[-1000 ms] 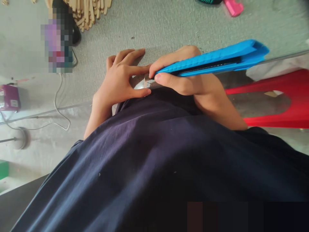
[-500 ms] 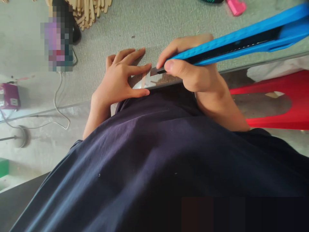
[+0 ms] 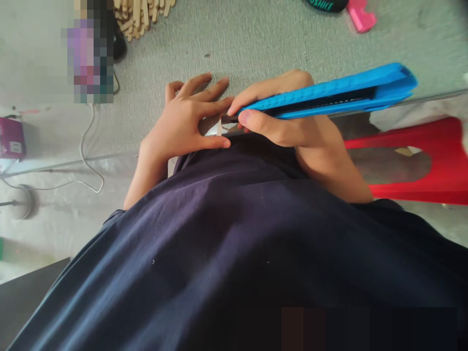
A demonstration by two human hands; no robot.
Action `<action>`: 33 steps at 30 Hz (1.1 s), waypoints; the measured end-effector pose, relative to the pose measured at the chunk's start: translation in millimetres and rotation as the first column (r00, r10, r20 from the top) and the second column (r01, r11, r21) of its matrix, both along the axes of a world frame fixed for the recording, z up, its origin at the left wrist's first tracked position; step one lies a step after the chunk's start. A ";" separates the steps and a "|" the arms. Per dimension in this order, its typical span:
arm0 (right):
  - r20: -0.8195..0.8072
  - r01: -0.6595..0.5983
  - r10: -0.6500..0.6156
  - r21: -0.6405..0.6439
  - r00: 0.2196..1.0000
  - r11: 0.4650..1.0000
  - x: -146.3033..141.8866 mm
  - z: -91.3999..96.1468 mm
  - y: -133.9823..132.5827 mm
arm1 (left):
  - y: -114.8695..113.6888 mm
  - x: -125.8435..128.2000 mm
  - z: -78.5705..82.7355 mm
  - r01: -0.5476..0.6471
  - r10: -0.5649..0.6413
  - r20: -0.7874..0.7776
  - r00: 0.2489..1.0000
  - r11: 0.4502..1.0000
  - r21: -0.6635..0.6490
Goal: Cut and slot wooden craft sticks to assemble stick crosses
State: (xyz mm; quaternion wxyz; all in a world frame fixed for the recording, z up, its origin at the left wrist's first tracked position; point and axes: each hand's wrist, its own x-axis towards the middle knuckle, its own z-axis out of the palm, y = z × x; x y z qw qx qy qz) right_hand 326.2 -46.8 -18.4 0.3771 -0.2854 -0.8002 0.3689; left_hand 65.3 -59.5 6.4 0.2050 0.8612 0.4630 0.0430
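Note:
My right hand (image 3: 288,124) grips a blue utility knife (image 3: 329,92) near its front end, the blade tip pointing left at a thin wooden stick (image 3: 218,127) at the table's near edge. My left hand (image 3: 186,122) lies on the grey table (image 3: 256,44) with fingers spread, the index finger and thumb pressing down on either side of the stick. The blade touches or nearly touches the stick between those fingers. My dark shirt hides the rest of the table edge below.
A pile of wooden sticks (image 3: 142,12) lies at the far left of the table. A pink object (image 3: 360,14) and a dark one sit at the far right. A red plastic stool (image 3: 413,161) stands to my right; cables (image 3: 87,165) run over the floor at left.
The knife's rear end rose half a second ago with the blade tipped onto the stick, and has now dropped back to a flatter angle. The left hand has stayed in place.

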 end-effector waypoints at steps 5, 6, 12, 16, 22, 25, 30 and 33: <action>0.032 0.010 -0.010 0.000 0.999 1.000 -0.8 1.1 -1.6 | 0.1 0.1 0.5 0.001 -0.001 -0.003 1.000 1.000 0.019; 0.036 0.007 -0.007 0.006 0.999 1.000 -0.6 1.2 -1.6 | 0.6 0.1 0.4 0.000 0.000 -0.002 1.000 1.000 0.018; 0.062 -0.034 0.032 0.024 0.998 0.999 0.0 -0.3 0.7 | 1.2 0.1 0.5 0.006 -0.006 0.010 1.000 1.000 0.022; 0.067 -0.035 0.034 0.006 0.997 0.999 -0.1 0.4 1.0 | -0.1 1.2 2.4 0.000 0.000 0.005 1.000 1.000 0.016; 0.072 -0.033 0.032 0.006 0.997 0.999 -0.1 0.6 0.7 | 0.1 1.2 2.0 -0.002 0.001 0.012 1.000 1.000 0.013; 0.073 -0.026 0.024 0.020 0.997 0.999 -0.8 0.0 0.6 | 0.6 0.6 0.8 -0.002 0.002 0.018 1.000 1.000 0.018; 0.106 -0.018 0.014 0.037 0.994 0.999 -0.5 -0.2 -0.3 | 1.1 0.2 -1.3 0.006 -0.007 0.017 1.000 1.000 0.031; 0.101 -0.008 0.005 0.027 0.995 1.000 0.5 0.4 -0.6 | 0.9 0.6 -1.7 0.000 -0.001 0.009 1.000 0.999 0.033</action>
